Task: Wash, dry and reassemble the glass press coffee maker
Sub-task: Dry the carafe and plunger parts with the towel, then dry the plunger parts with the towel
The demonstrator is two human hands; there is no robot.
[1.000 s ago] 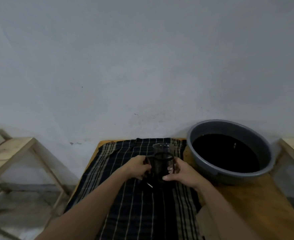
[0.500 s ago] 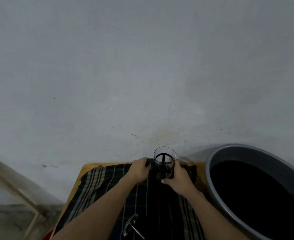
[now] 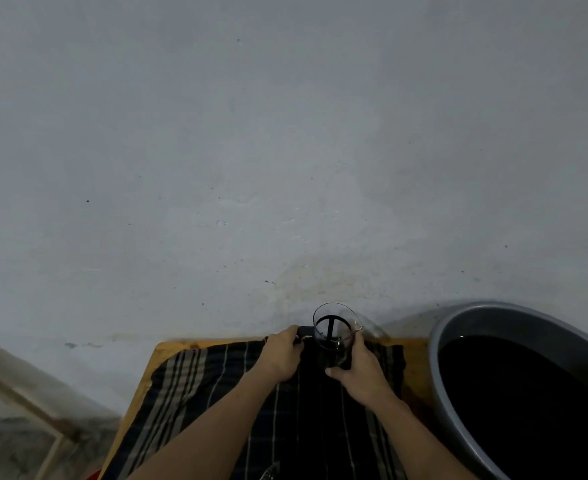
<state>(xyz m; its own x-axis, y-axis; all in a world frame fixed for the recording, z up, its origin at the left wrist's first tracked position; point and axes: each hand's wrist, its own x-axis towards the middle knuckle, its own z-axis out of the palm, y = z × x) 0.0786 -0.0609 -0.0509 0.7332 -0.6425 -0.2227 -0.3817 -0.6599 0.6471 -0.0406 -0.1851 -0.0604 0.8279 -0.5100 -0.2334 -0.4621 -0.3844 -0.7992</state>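
The glass press coffee maker [image 3: 332, 336] stands upright at the far edge of a dark striped cloth [image 3: 216, 382], its round open rim showing a black cross-shaped frame inside. The left hand [image 3: 282, 355] has its fingers curled round the black handle on the beaker's left side. The right hand [image 3: 356, 367] wraps the glass body, thumb across the near side, fingers round the right wall. The cloth covers a wooden counter [image 3: 154, 358]. Right of the right-hand fingers sits a grey basin [image 3: 465, 320] of dark water.
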